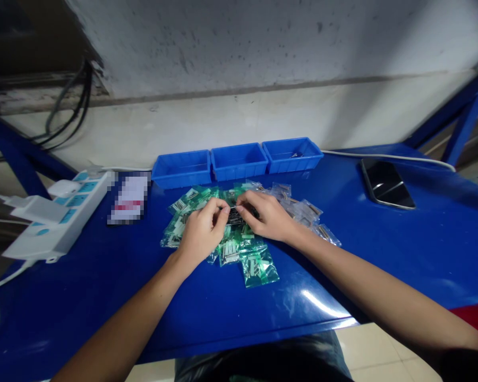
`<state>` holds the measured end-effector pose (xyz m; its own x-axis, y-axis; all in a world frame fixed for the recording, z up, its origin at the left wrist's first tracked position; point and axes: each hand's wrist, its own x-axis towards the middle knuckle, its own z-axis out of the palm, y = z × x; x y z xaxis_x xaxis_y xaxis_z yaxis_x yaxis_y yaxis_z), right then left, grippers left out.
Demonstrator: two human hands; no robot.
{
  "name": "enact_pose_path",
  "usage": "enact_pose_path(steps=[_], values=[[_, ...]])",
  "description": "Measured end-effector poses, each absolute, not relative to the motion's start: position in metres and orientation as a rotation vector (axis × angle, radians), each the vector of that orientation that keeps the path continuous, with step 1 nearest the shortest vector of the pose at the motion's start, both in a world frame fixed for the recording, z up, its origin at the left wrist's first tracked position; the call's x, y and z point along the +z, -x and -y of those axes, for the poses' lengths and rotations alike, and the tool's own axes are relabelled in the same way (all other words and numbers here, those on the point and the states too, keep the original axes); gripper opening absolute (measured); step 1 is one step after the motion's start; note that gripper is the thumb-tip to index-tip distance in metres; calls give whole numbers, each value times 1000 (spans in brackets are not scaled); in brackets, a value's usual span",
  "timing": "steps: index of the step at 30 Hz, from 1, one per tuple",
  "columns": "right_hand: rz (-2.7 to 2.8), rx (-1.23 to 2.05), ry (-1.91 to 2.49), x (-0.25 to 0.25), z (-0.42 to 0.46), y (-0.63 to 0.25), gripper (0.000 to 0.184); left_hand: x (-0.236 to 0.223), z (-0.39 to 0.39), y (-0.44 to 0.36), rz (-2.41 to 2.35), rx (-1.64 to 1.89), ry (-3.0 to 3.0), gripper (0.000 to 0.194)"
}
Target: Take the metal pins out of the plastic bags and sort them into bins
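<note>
My left hand (202, 227) and my right hand (267, 215) face each other over the pile, each with thumb and forefinger pinched together. Between the fingertips runs a thin, pale, rod-like piece (232, 207), too small to identify surely. Beneath it lie dark, thin metal pieces (236, 216), partly covered by my fingers. Small green-tinted plastic bags (259, 267) holding slim parts and white slips surround my left hand and the front of the pile. Clear plastic bags (306, 212) with similar slim parts lie beyond and under my right wrist.
Three blue bins stand in a row along the wall: a left bin (182, 183), a middle bin (241, 172) and a right bin (292, 165) with small bits inside. A phone (389, 184) lies right. A white power strip (69, 212) and a blurred-out card (129, 199) sit left.
</note>
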<state>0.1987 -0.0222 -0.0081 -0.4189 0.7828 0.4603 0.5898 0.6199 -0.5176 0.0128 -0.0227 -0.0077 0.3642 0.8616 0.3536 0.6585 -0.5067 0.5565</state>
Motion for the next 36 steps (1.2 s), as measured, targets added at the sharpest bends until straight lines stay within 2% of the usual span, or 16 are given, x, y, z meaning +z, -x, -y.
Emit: enact_pose_path(steps=[12, 24, 30, 36], values=[[2168, 351, 1038, -7, 22, -199, 10, -7, 23, -12, -1366, 868, -2345, 19], [2132, 366, 1076, -7, 23, -198, 17, -8, 23, -13, -1362, 896, -2311, 12], [2124, 395, 1047, -8, 23, -199, 18, -7, 22, -13, -1375, 897, -2328, 19], [2151, 383, 1030, -8, 22, -199, 10, -6, 22, -12, -1370, 870, -2340, 22]])
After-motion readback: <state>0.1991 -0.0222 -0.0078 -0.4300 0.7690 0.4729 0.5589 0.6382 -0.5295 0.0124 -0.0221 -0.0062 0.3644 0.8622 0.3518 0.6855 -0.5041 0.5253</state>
